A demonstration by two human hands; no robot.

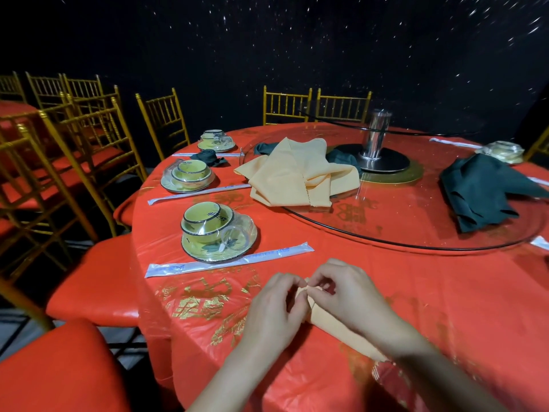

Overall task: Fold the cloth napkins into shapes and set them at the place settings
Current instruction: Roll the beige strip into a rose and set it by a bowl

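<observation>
As left hand (276, 307) pinches napkin (322, 318) — right hand (347, 295) pinches too

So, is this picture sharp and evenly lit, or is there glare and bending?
Head view: the chairs bow at the left edge; glare streaks the glass turntable; the left hand and right hand pinching the napkin look sharp; sparkles smear at top right.

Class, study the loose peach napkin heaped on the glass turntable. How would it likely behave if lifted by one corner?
The peach napkin would probably hang limp: it lies in soft, slumped folds. Likely light, draping over the rim of the glass turntable. It should slide easily on glass.
</observation>
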